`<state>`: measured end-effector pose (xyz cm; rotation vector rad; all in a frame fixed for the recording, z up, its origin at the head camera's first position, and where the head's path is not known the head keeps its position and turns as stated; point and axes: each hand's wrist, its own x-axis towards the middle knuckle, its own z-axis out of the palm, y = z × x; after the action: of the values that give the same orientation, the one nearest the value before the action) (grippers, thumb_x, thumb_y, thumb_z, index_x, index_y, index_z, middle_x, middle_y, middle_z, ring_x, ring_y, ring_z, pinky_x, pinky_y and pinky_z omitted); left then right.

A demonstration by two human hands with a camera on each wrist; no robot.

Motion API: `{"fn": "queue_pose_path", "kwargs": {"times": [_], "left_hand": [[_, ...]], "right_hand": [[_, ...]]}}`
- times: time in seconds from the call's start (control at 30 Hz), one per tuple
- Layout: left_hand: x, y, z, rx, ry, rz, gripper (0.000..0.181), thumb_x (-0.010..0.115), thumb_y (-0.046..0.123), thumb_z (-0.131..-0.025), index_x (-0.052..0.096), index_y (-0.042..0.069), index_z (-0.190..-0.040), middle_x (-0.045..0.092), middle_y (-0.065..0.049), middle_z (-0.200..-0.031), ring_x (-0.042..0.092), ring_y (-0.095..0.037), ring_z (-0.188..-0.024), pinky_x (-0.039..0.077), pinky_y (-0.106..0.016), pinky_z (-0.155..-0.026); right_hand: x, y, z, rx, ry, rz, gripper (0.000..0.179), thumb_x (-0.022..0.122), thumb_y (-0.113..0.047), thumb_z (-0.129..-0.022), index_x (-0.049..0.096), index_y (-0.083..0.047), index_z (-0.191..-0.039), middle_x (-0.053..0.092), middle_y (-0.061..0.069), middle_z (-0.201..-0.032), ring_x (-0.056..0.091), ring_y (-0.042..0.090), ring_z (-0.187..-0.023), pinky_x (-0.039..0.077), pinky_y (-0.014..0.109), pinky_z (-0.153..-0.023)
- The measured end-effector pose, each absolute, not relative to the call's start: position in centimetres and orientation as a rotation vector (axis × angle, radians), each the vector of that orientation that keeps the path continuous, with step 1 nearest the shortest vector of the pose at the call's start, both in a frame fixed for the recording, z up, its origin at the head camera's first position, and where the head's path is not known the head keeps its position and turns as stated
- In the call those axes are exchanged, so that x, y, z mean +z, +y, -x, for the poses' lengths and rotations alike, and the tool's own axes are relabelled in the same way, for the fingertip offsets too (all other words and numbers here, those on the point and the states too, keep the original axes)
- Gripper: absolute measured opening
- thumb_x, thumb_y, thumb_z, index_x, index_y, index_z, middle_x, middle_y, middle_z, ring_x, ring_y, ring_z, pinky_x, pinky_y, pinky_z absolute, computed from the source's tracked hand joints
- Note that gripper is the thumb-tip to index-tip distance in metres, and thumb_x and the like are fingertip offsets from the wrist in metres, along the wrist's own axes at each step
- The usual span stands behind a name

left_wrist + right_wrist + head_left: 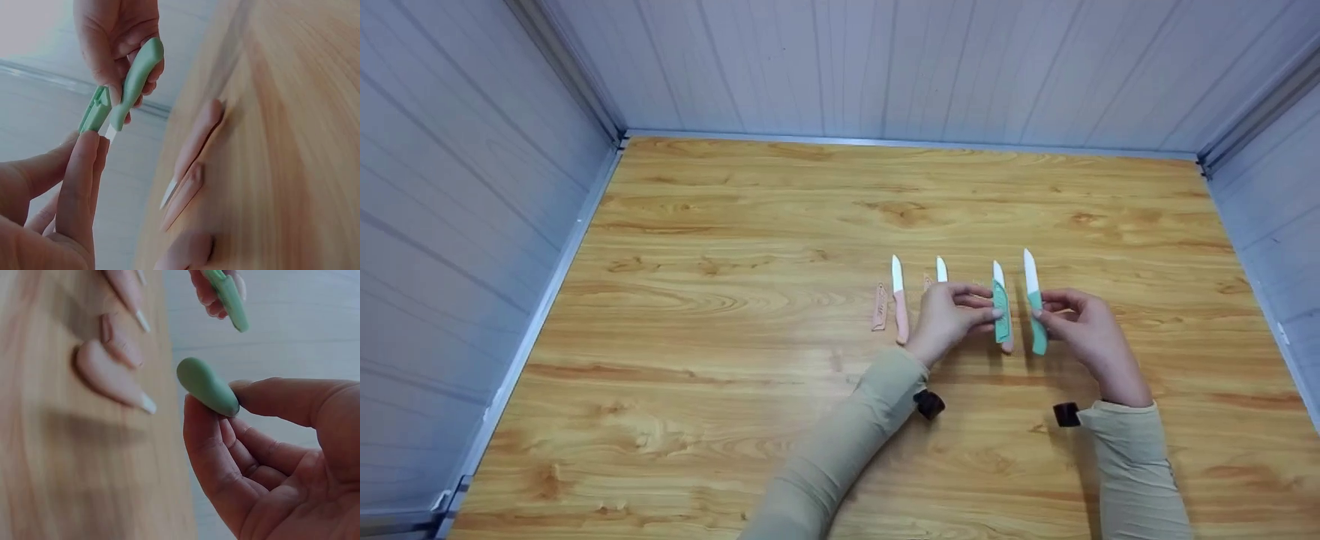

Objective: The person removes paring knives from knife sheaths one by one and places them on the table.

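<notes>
My left hand (952,311) pinches a green knife sheath (1001,311) between thumb and fingers. To its right, my right hand (1087,330) grips the green handle of a small white-bladed knife (1038,334), its blade bare and pointing away from me. Sheath and knife are held side by side, apart, above the table. The right wrist view shows the rounded end of the green handle (207,385) between thumb and fingers. Beneath the green sheath lies a pink-handled knife (998,270), partly covered by it.
Another pink-handled knife (901,311) lies left of my left hand, beside a pink sheath (879,309). A further white blade (941,268) and pink sheath (928,281) show behind that hand. White panel walls (855,71) border the wooden table (720,225).
</notes>
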<state>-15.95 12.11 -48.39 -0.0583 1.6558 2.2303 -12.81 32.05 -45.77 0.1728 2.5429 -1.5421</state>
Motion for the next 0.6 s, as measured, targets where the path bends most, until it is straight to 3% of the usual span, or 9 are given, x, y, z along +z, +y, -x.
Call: {"fn": "queue_pose_path", "kwargs": {"times": [0.33, 0.6], "left_hand": [[-48.5, 16.0, 17.1, 2.122, 1.814, 0.068, 0.017, 0.078, -0.005, -0.074, 0.071, 0.004, -0.087, 0.068, -0.004, -0.072, 0.067, -0.015, -0.065, 0.058, -0.034, -0.065], [-48.9, 18.2, 18.2, 2.046, 1.916, 0.078, 0.015, 0.077, -0.008, -0.075, 0.069, -0.001, -0.086, 0.066, -0.004, -0.069, 0.068, -0.017, -0.063, 0.057, -0.032, -0.063]], "right_hand": [[-47.3, 34.4, 12.9, -1.510, 2.531, -0.262, 0.043, 0.061, -0.013, -0.094, 0.050, 0.015, -0.125, 0.054, 0.014, -0.099, 0.059, 0.004, -0.078, 0.055, 0.023, -0.072], [-48.0, 35.8, 13.3, -1.532, 2.486, -0.312, 0.046, 0.060, -0.016, -0.095, 0.049, 0.015, -0.128, 0.059, 0.008, -0.097, 0.060, 0.004, -0.080, 0.054, 0.021, -0.071]]}}
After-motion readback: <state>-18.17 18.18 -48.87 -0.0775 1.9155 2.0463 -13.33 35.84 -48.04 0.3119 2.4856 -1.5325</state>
